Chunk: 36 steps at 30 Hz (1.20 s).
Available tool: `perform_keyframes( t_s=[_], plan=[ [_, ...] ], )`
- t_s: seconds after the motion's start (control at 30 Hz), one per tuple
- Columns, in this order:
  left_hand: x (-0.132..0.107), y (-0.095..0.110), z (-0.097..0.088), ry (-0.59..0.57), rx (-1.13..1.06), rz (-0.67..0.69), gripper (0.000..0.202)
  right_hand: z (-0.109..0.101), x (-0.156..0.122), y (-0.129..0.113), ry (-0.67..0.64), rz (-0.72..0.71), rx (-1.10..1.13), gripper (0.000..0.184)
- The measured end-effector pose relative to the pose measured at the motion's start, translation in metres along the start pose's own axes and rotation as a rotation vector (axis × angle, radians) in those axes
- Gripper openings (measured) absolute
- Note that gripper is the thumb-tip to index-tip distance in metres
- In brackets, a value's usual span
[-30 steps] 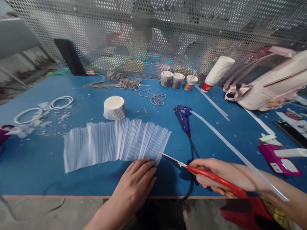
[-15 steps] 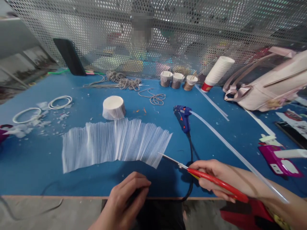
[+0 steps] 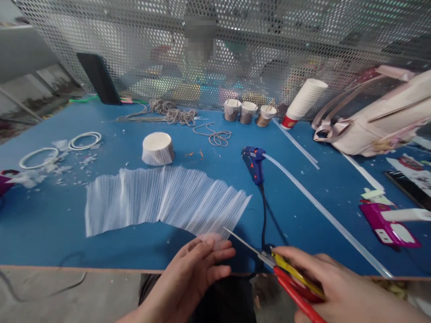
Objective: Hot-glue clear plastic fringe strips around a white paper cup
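A sheer white pleated fabric strip (image 3: 134, 197) lies fanned out across the blue table. At its lower right edge my left hand (image 3: 198, 269) has the fabric between the thumb and a fingertip, which shows through it; the other fingers are loosely curled. My right hand (image 3: 333, 278) is wrapped round a pair of scissors (image 3: 292, 282) with red and yellow handles. The scissor tip points left, close to the fabric's lower right part; whether it touches I cannot tell. Behind the fabric stands an upturned paper cup (image 3: 157, 149) covered in pleated white material.
A blue glue gun (image 3: 254, 163) with a long glue stick lies right of the fabric, its cord running to the table's front edge. Farther back are grey cord (image 3: 178, 115), several cups, a pink bag (image 3: 380, 116) and a phone (image 3: 99, 80). White rings (image 3: 84, 141) lie left.
My left hand has moved up and right, opened from a curl and taken the fabric's edge. The fabric's right end has shifted right. My right hand has drawn the scissors down toward me.
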<state>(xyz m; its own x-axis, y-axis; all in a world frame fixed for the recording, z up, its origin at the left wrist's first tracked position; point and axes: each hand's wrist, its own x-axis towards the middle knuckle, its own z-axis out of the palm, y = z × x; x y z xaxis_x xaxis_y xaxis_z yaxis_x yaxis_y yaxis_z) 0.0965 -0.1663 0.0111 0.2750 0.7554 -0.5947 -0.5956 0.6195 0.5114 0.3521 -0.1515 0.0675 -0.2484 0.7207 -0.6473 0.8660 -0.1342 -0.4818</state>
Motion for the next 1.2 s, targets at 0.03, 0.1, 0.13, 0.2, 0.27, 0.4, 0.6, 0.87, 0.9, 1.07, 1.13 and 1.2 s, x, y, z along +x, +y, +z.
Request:
perform_keyframes(
  t_s=[0.03, 0.1, 0.13, 0.2, 0.27, 0.4, 0.6, 0.87, 0.9, 1.07, 1.13, 1.2],
  plan=[
    [0.0, 0.0, 0.002, 0.031, 0.012, 0.002, 0.022, 0.004, -0.001, 0.002, 0.021, -0.008, -0.019, 0.072],
    [0.0, 0.001, 0.006, 0.09, 0.04, 0.006, 0.015, 0.01, -0.004, 0.006, 0.047, -0.041, -0.051, 0.074],
    [-0.001, 0.001, 0.007, 0.11, 0.05, 0.002, 0.013, 0.013, -0.005, 0.008, 0.049, -0.06, -0.058, 0.073],
    [-0.001, 0.002, 0.008, 0.131, 0.052, -0.008, 0.01, 0.016, -0.007, 0.01, 0.045, -0.085, -0.061, 0.073],
    [-0.001, 0.001, 0.008, 0.137, 0.044, -0.017, 0.008, 0.017, -0.008, 0.011, 0.022, -0.079, -0.04, 0.072],
    [-0.001, 0.0, 0.009, 0.176, 0.031, 0.008, 0.005, 0.015, -0.008, 0.007, -0.04, -0.021, 0.069, 0.069],
    [0.0, -0.002, 0.013, 0.233, -0.034, 0.05, 0.012, 0.005, -0.004, -0.004, -0.214, -0.067, 0.283, 0.052],
    [0.004, -0.004, 0.018, 0.274, 0.0, 0.071, 0.027, -0.002, -0.001, -0.013, -0.287, -0.088, 0.374, 0.048],
    [0.005, -0.005, 0.018, 0.281, 0.001, 0.071, 0.029, -0.002, -0.001, -0.015, -0.277, -0.081, 0.378, 0.046],
    [0.007, -0.006, 0.015, 0.225, 0.029, 0.08, 0.032, 0.001, -0.002, -0.021, -0.153, -0.074, 0.319, 0.04],
    [0.007, -0.007, 0.014, 0.188, 0.041, 0.086, 0.031, 0.002, -0.002, -0.022, -0.121, -0.079, 0.282, 0.041],
    [0.006, -0.008, 0.014, 0.171, 0.049, 0.089, 0.031, 0.003, -0.001, -0.021, -0.121, -0.079, 0.277, 0.045]
  ],
)
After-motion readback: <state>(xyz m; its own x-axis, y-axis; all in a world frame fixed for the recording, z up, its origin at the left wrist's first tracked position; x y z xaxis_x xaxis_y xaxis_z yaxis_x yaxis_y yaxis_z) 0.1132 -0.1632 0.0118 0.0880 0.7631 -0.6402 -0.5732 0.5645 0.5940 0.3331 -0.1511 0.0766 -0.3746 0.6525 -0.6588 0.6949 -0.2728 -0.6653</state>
